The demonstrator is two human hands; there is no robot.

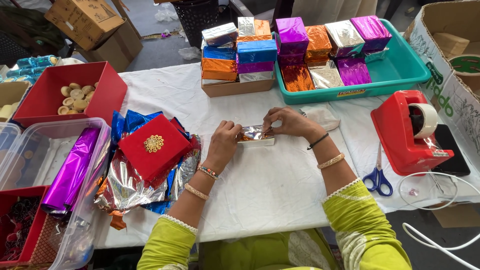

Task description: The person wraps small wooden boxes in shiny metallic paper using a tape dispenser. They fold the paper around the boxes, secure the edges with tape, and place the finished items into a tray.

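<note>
Here both hands, left hand (223,141) and right hand (289,122), pinch shiny foil around a small white box (256,140) on the counter (270,185); thin foil could tear if tugged.

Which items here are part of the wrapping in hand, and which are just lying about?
In hand:
- left hand and right hand, both on the small foil-wrapped box
- loose foil sheets
- red tape dispenser
- blue scissors
- wrapped boxes in the teal tray

Lying about:
- red lid with gold ornament
- purple foil roll
- cardboard cartons
- white cable
</note>
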